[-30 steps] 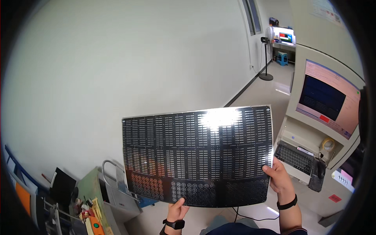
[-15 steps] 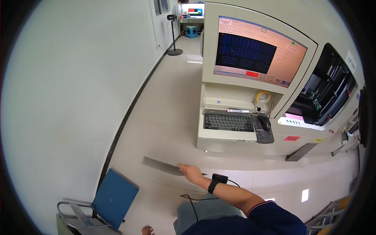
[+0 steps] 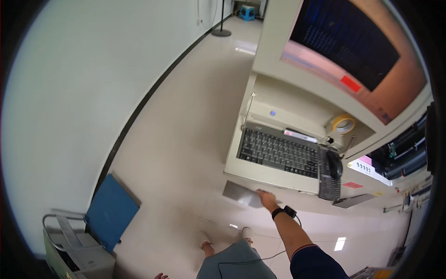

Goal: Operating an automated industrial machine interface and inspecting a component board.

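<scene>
My right hand [image 3: 267, 200] is closed round one end of a long flat grey metal plate [image 3: 240, 193], holding it low in front of the machine's keyboard shelf. The plate's free part reaches to the left, with the floor behind it. A black wristband with a small black box [image 3: 290, 211] and a cable sits on my right wrist. My left hand [image 3: 161, 276] shows only its fingertips at the bottom edge; they look loosely apart with nothing between them.
A cream machine carries a screen [image 3: 344, 46], keyboard [image 3: 278, 153], mouse [image 3: 333, 163] and yellow tape roll [image 3: 343, 123]. Another grey plate [image 3: 355, 201] lies at right. A blue panel [image 3: 111, 211] leans beside a grey box [image 3: 93, 260] at lower left, near the wall [image 3: 83, 93].
The machine now appears larger and nearer. My right hand has moved right and slightly up with the plate, towards the keyboard shelf. My left hand has slipped further below the bottom edge.
</scene>
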